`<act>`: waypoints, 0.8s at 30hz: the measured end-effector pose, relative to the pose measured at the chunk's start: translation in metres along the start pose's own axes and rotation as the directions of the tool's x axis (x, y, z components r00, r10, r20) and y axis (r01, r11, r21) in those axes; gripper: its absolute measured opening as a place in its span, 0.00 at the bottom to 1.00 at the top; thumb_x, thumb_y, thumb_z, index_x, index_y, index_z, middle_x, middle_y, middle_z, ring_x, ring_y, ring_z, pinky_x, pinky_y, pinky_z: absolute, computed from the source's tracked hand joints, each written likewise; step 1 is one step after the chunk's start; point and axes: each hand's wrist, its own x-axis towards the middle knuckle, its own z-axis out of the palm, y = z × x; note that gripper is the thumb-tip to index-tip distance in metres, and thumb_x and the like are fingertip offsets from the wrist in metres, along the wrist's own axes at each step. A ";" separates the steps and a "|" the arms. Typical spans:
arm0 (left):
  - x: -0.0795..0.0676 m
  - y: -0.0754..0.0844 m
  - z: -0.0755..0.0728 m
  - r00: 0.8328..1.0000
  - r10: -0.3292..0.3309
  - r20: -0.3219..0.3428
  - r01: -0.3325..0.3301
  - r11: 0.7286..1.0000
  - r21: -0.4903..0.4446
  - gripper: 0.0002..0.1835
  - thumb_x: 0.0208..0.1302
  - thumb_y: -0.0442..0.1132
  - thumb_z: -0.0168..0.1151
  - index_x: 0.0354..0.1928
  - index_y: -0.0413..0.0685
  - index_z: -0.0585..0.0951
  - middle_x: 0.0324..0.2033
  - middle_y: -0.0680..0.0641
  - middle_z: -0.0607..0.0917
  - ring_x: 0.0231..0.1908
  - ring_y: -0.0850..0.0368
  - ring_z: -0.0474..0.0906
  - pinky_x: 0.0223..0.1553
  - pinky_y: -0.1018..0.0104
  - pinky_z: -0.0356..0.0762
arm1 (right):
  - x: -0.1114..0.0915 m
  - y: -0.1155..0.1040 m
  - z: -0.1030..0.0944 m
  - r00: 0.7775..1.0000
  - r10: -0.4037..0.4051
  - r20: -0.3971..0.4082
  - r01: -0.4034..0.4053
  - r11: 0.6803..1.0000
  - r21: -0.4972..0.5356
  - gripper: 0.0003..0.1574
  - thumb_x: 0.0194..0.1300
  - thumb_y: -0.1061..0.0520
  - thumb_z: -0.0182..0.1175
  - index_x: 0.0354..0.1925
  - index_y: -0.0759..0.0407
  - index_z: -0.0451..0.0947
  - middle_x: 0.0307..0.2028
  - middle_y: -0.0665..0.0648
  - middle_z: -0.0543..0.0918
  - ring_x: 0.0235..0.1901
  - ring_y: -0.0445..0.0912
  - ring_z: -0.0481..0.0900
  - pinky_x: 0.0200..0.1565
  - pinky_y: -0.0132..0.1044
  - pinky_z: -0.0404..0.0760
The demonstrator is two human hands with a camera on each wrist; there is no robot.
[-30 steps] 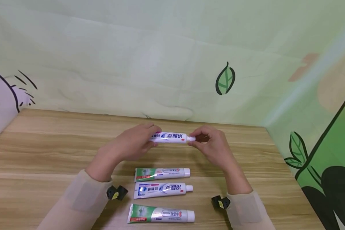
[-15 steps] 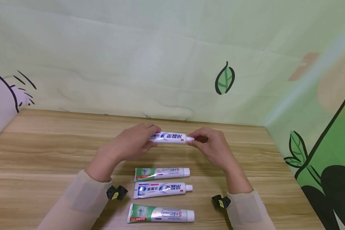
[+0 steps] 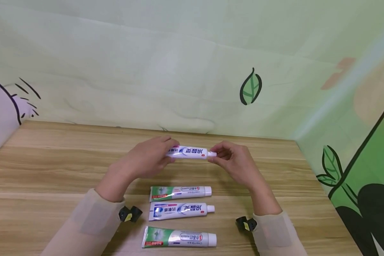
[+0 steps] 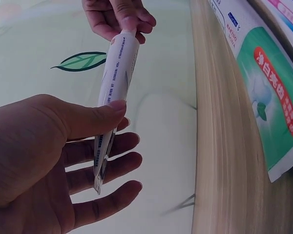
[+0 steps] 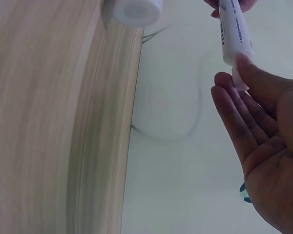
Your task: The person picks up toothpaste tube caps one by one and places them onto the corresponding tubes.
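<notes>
A white and blue toothpaste tube (image 3: pixel 190 152) is held level above the back of the table, its cap toward the right. My left hand (image 3: pixel 148 156) pinches the flat tail end between thumb and fingers, as the left wrist view shows. At the other end my right hand (image 3: pixel 238 161) pinches the white cap (image 5: pixel 240 80) between thumb and fingertips; part of the cap is covered. Closer to me, three more tubes lie in a column: a green and white one (image 3: pixel 180 192), a white and blue one (image 3: pixel 181 210) and another green and white one (image 3: pixel 180 238).
The wood-grain table (image 3: pixel 67 160) ends at a pale green cloth backdrop (image 3: pixel 179 71) printed with leaves. A second printed panel (image 3: pixel 364 156) rises along the right side. Black wrist cameras (image 3: pixel 130 214) sit at both cuffs.
Both hands keep nearly the same places on the tube. The right fingertips have shifted slightly around the cap. The three tubes on the table have not moved.
</notes>
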 end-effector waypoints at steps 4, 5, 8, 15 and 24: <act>0.000 0.000 0.000 1.000 0.005 -0.001 -0.005 1.000 -0.006 0.24 0.73 0.43 0.65 0.68 0.48 0.77 0.56 0.47 0.83 0.54 0.52 0.80 0.57 0.51 0.82 | 0.000 -0.001 0.000 1.000 -0.002 -0.004 0.002 1.000 -0.014 0.13 0.64 0.61 0.73 0.46 0.56 0.84 0.42 0.55 0.89 0.38 0.45 0.86 0.41 0.34 0.87; 0.000 0.000 0.000 1.000 0.006 -0.001 -0.006 1.000 -0.007 0.24 0.73 0.43 0.65 0.68 0.48 0.77 0.56 0.47 0.83 0.53 0.52 0.80 0.57 0.51 0.82 | 0.000 -0.001 0.000 1.000 -0.002 -0.007 0.002 1.000 -0.023 0.12 0.64 0.62 0.73 0.46 0.56 0.84 0.42 0.54 0.89 0.38 0.45 0.86 0.41 0.34 0.87; 0.000 0.000 0.000 1.000 0.010 0.001 -0.010 1.000 -0.008 0.24 0.73 0.43 0.65 0.68 0.48 0.77 0.56 0.47 0.83 0.53 0.52 0.80 0.57 0.51 0.82 | 0.000 0.000 0.000 1.000 0.002 -0.014 -0.003 1.000 -0.029 0.12 0.64 0.62 0.73 0.46 0.56 0.83 0.41 0.55 0.89 0.38 0.45 0.86 0.41 0.34 0.87; 0.000 -0.001 0.000 1.000 0.020 0.001 -0.020 1.000 0.005 0.24 0.73 0.44 0.64 0.68 0.49 0.77 0.55 0.48 0.83 0.53 0.52 0.81 0.56 0.51 0.82 | 0.000 0.000 0.001 1.000 -0.003 -0.030 0.002 1.000 -0.024 0.10 0.63 0.62 0.73 0.43 0.57 0.83 0.39 0.55 0.90 0.36 0.45 0.88 0.39 0.33 0.87; 0.000 -0.002 0.000 0.999 0.033 -0.002 -0.033 0.999 0.008 0.25 0.73 0.44 0.65 0.68 0.48 0.76 0.56 0.48 0.83 0.53 0.52 0.81 0.57 0.51 0.82 | 0.000 0.000 0.001 1.000 0.004 -0.021 -0.005 1.000 -0.029 0.08 0.66 0.62 0.70 0.44 0.56 0.84 0.39 0.53 0.90 0.35 0.44 0.87 0.38 0.34 0.86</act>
